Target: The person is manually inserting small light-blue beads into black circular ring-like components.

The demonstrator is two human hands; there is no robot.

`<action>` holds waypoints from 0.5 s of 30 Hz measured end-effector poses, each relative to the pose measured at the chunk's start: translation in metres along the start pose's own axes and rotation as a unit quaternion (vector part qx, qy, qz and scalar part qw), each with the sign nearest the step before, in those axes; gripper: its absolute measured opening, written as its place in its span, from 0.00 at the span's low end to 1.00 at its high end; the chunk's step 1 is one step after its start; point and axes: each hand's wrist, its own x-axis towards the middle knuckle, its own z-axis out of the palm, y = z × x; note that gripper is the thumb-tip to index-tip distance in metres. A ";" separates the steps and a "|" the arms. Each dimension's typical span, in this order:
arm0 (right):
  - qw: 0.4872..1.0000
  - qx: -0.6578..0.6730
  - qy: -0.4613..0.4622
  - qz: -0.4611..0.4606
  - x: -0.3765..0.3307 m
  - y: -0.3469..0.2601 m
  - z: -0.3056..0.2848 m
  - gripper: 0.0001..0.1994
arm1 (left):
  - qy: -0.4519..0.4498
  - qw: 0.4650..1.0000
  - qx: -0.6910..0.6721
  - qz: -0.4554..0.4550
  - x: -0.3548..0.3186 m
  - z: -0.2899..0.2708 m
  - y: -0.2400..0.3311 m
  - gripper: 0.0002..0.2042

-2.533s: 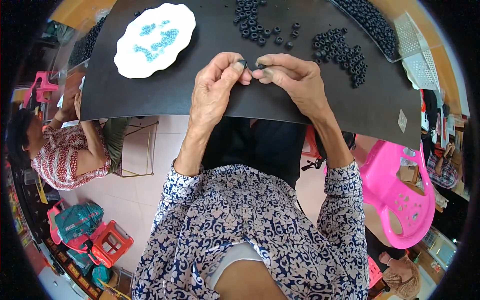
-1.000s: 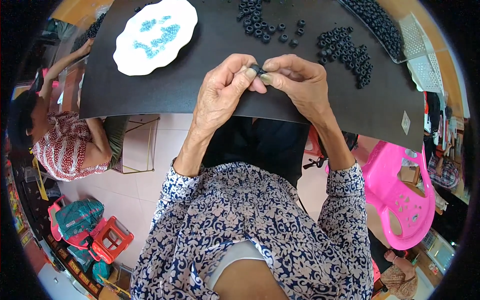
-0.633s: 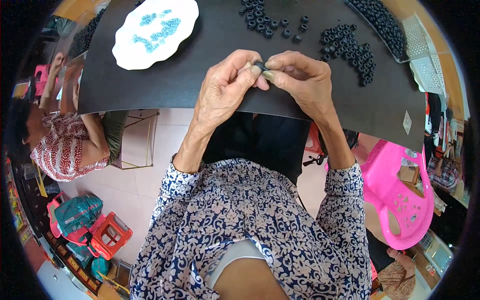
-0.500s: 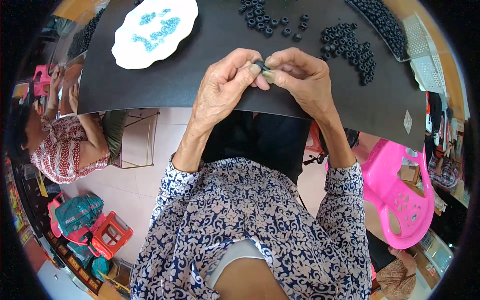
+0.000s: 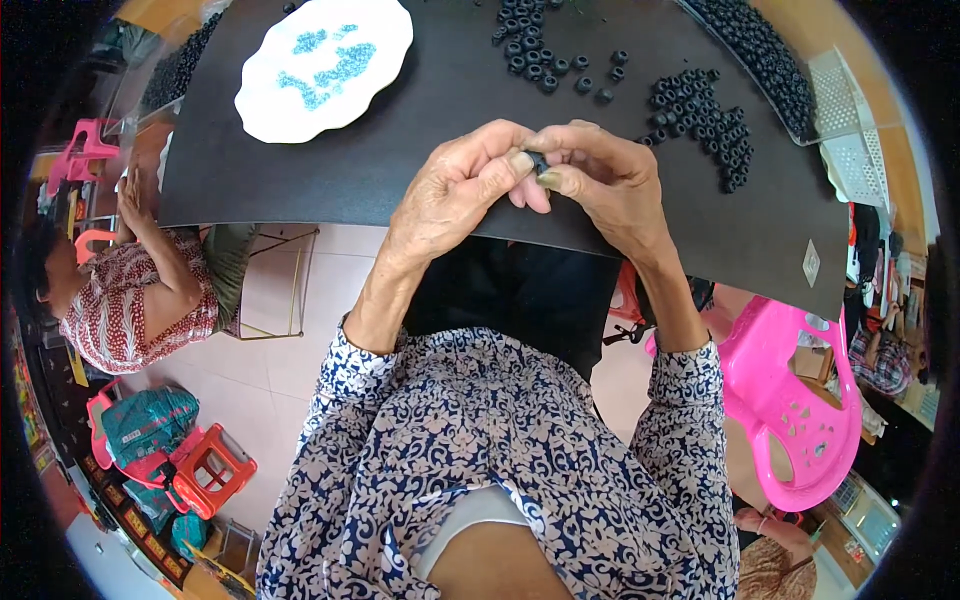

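Above the near edge of the dark table, both hands meet around a small black ring-shaped piece [image 5: 538, 162]. My left hand [image 5: 455, 195] pinches it from the left, its thumb lying along the front. From the right, my right hand [image 5: 620, 190] grips it between thumb and forefinger. The fingertips cover most of the piece. Loose black ring-shaped pieces [image 5: 705, 120] lie in a cluster just right of my right hand, and another group of black pieces [image 5: 530, 50] lies beyond the hands. Small blue bits [image 5: 345, 65] are spread on a white wavy-edged plate [image 5: 265, 105] at the far left.
A clear bin of black pieces [image 5: 760, 70] stands at the far right beside a white perforated basket [image 5: 840, 100]. More black pieces [image 5: 180, 70] fill a container at far left. A pink chair [image 5: 790, 400] is at right, a red stool [image 5: 215, 470] at lower left. Another person [image 5: 140, 290] sits left.
The whole view has shifted slightly, so the table things appear a little lower. Both hands keep hold of the black piece, with a small change in finger position. The person at left has moved an arm.
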 end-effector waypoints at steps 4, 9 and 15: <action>1.000 0.006 -0.005 0.003 0.001 0.003 0.002 0.12 | 0.007 0.999 0.036 0.009 -0.004 -0.002 0.001 0.12; 1.000 0.002 -0.007 -0.006 0.000 0.005 0.004 0.11 | 0.015 0.999 0.041 0.019 -0.007 0.000 0.003 0.12; 0.965 -0.262 -0.021 -0.008 0.022 -0.003 0.021 0.07 | -0.238 0.908 0.344 -0.021 -0.017 0.057 0.055 0.08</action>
